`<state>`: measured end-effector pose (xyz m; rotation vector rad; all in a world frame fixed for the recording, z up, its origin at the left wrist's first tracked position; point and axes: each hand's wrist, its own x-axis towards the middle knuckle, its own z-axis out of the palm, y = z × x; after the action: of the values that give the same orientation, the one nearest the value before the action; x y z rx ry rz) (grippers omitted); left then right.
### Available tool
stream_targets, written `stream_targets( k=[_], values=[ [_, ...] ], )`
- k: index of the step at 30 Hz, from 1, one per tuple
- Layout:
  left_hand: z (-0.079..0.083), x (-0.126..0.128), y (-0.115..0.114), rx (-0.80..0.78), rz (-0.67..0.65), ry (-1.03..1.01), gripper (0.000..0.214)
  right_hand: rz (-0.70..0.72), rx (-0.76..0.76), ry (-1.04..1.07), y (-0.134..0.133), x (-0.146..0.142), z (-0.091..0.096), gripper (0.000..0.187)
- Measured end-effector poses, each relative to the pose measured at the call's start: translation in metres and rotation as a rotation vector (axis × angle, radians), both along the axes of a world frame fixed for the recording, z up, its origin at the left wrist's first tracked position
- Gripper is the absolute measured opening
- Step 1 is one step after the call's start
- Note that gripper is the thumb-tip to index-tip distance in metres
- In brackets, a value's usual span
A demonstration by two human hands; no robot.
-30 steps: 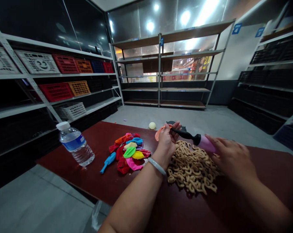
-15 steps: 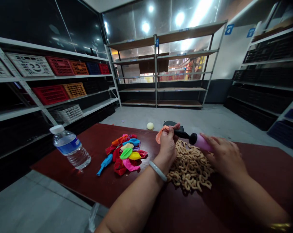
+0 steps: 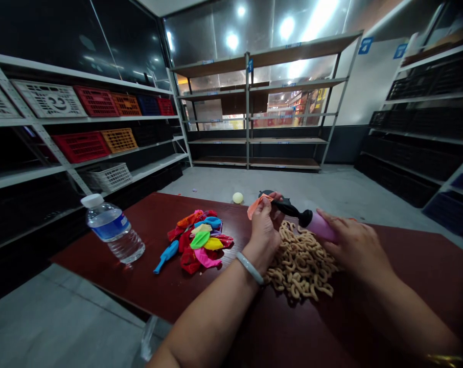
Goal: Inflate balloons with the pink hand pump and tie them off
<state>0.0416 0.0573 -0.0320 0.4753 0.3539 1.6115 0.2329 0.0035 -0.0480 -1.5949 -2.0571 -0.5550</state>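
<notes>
My left hand [image 3: 265, 222] pinches a limp orange balloon [image 3: 257, 205] beside the black nozzle of a hand pump. The pump [image 3: 323, 226] has a pale purple barrel, and my right hand [image 3: 354, 243] is wrapped round it. Whether the balloon's neck sits on the nozzle is hidden by my left fingers. Below the pump lies a heap of tan, curled snack-like pieces [image 3: 300, 271] on the dark red table [image 3: 139, 286]. Left of my hands is a pile of flat balloons [image 3: 201, 240] in several colours.
A water bottle [image 3: 114, 230] with a white cap stands at the table's left. Beyond the far edge, a pale round balloon [image 3: 237, 198] and a dark object [image 3: 268, 194] show. Shelves with crates [image 3: 91, 145] line the left; a rack [image 3: 248, 117] stands behind.
My left thumb and fingers have shifted slightly on the orange balloon, which now tilts more upward to the right. The pump has hardly moved; the view has shifted a little.
</notes>
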Motion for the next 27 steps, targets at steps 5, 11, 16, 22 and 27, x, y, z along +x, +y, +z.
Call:
stream_targets(
  k=[5, 11, 16, 22, 27],
  values=[
    [-0.003, 0.001, 0.0, 0.017, 0.017, 0.051, 0.032, 0.016, -0.018, 0.034, 0.001, 0.002, -0.003, 0.063],
    [0.0, -0.003, -0.003, 0.013, 0.069, 0.278, 0.038, 0.023, 0.019, -0.005, -0.001, 0.003, 0.0, 0.061],
    [0.005, -0.009, 0.001, 0.025, 0.019, 0.227, 0.036, 0.068, -0.032, 0.052, 0.004, 0.005, -0.002, 0.063],
    [0.004, -0.012, 0.008, 0.111, 0.103, 0.163, 0.027, 0.103, -0.083, 0.112, 0.006, 0.006, -0.003, 0.065],
    [0.013, -0.014, 0.003, 0.075, 0.158, 0.125, 0.015, 0.091, -0.089, 0.131, 0.006, 0.004, -0.005, 0.068]
  ],
)
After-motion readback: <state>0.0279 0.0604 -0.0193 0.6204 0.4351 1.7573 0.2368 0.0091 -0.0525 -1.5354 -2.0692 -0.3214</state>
